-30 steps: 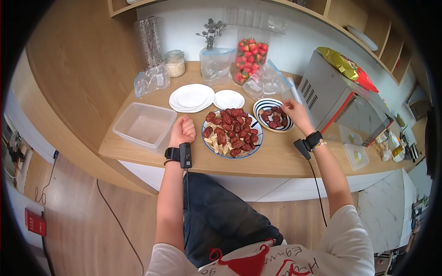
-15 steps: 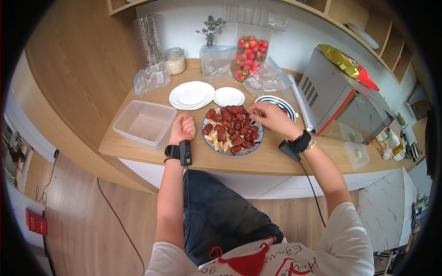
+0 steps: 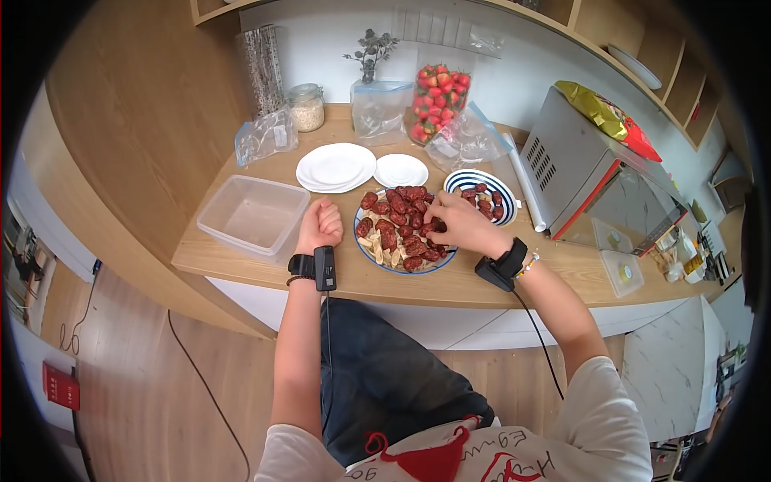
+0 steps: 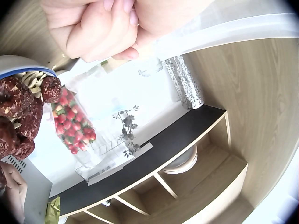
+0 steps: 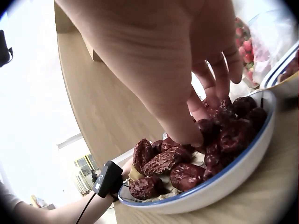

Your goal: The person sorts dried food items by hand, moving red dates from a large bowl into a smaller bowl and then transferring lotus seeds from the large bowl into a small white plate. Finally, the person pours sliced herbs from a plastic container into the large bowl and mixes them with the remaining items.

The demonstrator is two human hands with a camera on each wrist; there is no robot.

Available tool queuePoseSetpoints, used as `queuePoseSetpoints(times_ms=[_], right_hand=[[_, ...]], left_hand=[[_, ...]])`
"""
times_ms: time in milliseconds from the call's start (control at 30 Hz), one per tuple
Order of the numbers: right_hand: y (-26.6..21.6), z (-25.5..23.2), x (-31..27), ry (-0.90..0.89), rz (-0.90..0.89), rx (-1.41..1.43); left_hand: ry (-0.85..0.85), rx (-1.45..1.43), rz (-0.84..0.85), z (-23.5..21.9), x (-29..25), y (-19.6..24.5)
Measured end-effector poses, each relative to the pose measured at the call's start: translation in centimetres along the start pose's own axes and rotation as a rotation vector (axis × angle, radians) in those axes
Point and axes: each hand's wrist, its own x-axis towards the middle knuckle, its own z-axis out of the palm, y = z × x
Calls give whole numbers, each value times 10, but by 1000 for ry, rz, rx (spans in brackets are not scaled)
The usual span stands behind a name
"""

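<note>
A blue-rimmed dish [image 5: 238, 179] carries a heap of wrinkled red dates [image 3: 397, 210] over pale dried slices [image 3: 376, 251]. Reaching in from its right side, my right hand [image 3: 466, 225] has thumb and fingertips down among the dates, pinching one at the near right of the heap; the fingers partly hide it. My left hand [image 3: 321, 225] is curled into a fist beside the dish's left edge and holds nothing. Behind my right hand stands a blue-and-white striped bowl [image 3: 458, 177] with several dates in it.
A clear plastic tub [image 3: 253, 213] stands left of my left hand. White plates [image 3: 336, 167], plastic bags [image 3: 381, 112], a jar [image 3: 306, 108] and a bag of strawberries [image 3: 440, 100] are farther back. A microwave [image 3: 574, 145] borders the right side.
My right hand has moved left and toward me, from the striped bowl to the heap of dates in the dish. My left hand has stayed in place.
</note>
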Motion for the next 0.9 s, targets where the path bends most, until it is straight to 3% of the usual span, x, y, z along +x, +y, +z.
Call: queuePoseSetpoints(times_ms=[33, 167, 200, 267, 367, 467, 667, 767, 900], right_hand=[[1, 1, -1, 27, -27, -18], [26, -16, -1, 94, 325, 374], [38, -13, -3, 196, 363, 437], [57, -21, -10, 235, 518, 264], [76, -14, -21, 265, 590, 225], [93, -3, -28, 171, 525, 210], [92, -6, -24, 354, 416, 90], [65, -19, -13, 82, 394, 348], [30, -14, -8, -5, 202, 251]], left_hand=[[-4, 1, 1, -1, 0, 0], [15, -5, 9, 0, 0, 0], [15, -4, 8, -1, 0, 0], [11, -2, 5, 0, 0, 0], [6, -7, 9, 3, -1, 0], [19, -13, 4, 2, -1, 0], [35, 15, 30, 1, 0, 0], [13, 11, 19, -2, 1, 1], [7, 5, 11, -3, 0, 1]])
